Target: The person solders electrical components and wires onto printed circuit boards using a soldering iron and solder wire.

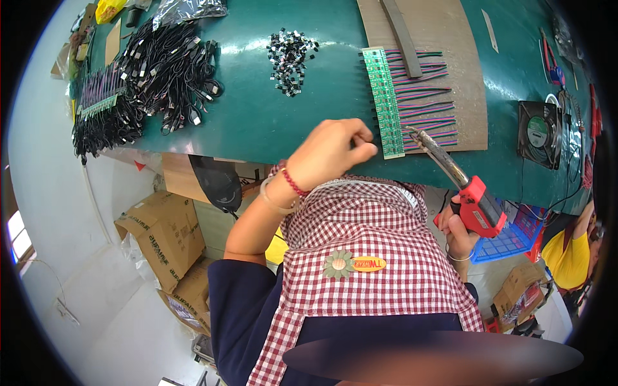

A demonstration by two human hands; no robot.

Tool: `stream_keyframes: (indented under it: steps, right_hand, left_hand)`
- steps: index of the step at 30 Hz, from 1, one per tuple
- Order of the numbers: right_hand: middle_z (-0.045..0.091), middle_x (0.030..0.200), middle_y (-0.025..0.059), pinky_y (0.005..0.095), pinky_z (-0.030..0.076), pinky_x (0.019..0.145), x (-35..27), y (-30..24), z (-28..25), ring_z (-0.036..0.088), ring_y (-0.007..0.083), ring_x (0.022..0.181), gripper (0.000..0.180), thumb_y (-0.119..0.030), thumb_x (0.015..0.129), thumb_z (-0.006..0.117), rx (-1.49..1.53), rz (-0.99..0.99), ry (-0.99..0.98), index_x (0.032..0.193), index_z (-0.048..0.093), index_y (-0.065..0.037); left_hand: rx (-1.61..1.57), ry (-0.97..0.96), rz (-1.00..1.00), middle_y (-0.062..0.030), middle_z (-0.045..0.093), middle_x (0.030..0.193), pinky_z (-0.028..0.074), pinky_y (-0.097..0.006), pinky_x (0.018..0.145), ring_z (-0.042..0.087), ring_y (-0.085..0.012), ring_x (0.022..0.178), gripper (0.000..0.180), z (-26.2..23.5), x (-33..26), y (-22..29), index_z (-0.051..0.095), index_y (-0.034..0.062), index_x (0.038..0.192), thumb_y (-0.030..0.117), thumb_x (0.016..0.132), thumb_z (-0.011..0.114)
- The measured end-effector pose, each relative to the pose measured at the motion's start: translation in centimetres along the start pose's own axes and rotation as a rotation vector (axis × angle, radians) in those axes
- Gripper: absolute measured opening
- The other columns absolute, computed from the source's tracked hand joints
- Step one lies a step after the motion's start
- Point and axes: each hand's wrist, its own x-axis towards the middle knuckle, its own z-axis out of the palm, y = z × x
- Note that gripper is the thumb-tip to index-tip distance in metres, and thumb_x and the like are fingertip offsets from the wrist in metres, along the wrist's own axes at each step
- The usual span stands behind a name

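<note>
My right hand [460,233] grips a red-handled soldering gun [477,207]. Its dark metal barrel slants up and left, and the tip is over the coloured wires beside the lower part of a green circuit board panel [384,106]. Left of that panel, close to its lower end, my left hand [335,149] is closed with the fingers curled toward the thumb. Whatever may be between those fingertips is too small to make out. Rows of wires [421,96] in pink, black and green run out from the panel's right side.
The panel lies on a brown board [473,122] with a grey bar [400,38] across the wires. A pile of small connectors [290,58] and black cable bundles [170,77] lie to the left. At right are a fan [539,134], a blue crate [508,238] and another person's yellow sleeve [566,257].
</note>
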Motion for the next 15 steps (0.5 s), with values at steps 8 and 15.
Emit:
stream_keyframes:
  steps: [8,15]
  right_hand:
    - [0.043,0.056,0.0030,0.0248,0.035,0.043,1.0,-0.5,0.2,0.039,0.0108,0.044,0.035,-0.014,0.081,0.058,0.040,-0.058,-0.007,0.109,0.045,0.003]
    - [0.042,0.056,0.0028,0.0250,0.034,0.044,1.1,-0.7,0.8,0.038,0.0107,0.044,0.037,-0.014,0.081,0.058,0.084,-0.098,0.011,0.110,0.043,0.002]
  left_hand:
    - [0.731,0.647,-0.053,-0.0092,0.055,0.079,0.045,-0.038,0.057,0.058,-0.0292,0.066,0.011,-4.9,-0.2,-3.2,0.055,0.0055,0.081,0.013,0.078,0.063]
    - [0.652,0.719,0.125,-0.0096,0.054,0.077,0.047,-0.035,0.055,0.058,-0.0277,0.061,0.007,-4.3,-0.3,-3.3,0.055,0.0045,0.083,0.010,0.082,0.060]
